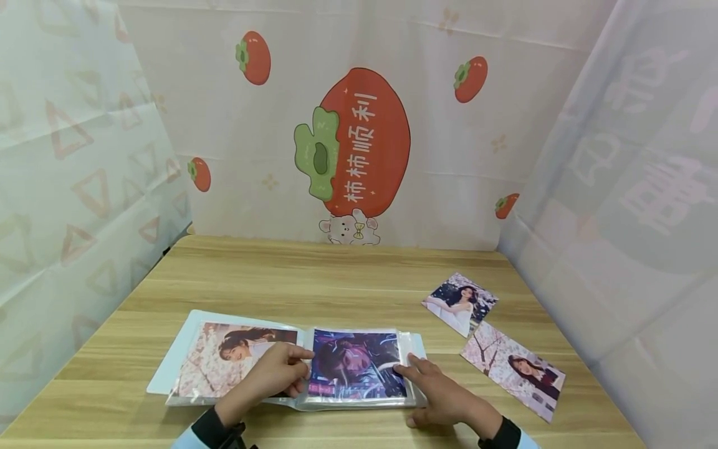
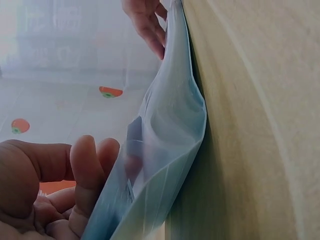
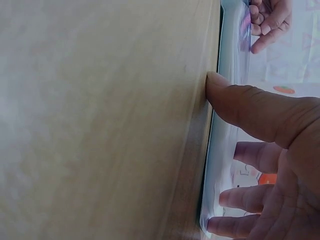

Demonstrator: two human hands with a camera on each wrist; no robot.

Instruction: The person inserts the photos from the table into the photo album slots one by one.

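A photo album (image 1: 303,404) with clear sleeves lies spread on the table. Its left page shows a photo of a person among pink blossoms (image 1: 196,362); the right page shows a purple-and-blue portrait picture (image 1: 356,368). Over the left page is my left hand (image 1: 277,372), its index finger extended toward the inner edge of the purple picture and the other fingers loosely bent, gripping nothing. In the left wrist view the sleeve (image 2: 165,125) bulges up beside that hand. My right hand (image 1: 443,393) rests spread at the album's right edge, fingertips on the sleeve and thumb near the table.
Two loose photos lie to the right: a person in white (image 1: 457,305) farther back, and a person in dark clothes by blossoms (image 1: 516,371) nearer. The wooden table (image 1: 291,274) meets printed cloth walls (image 1: 432,156) at the back and sides.
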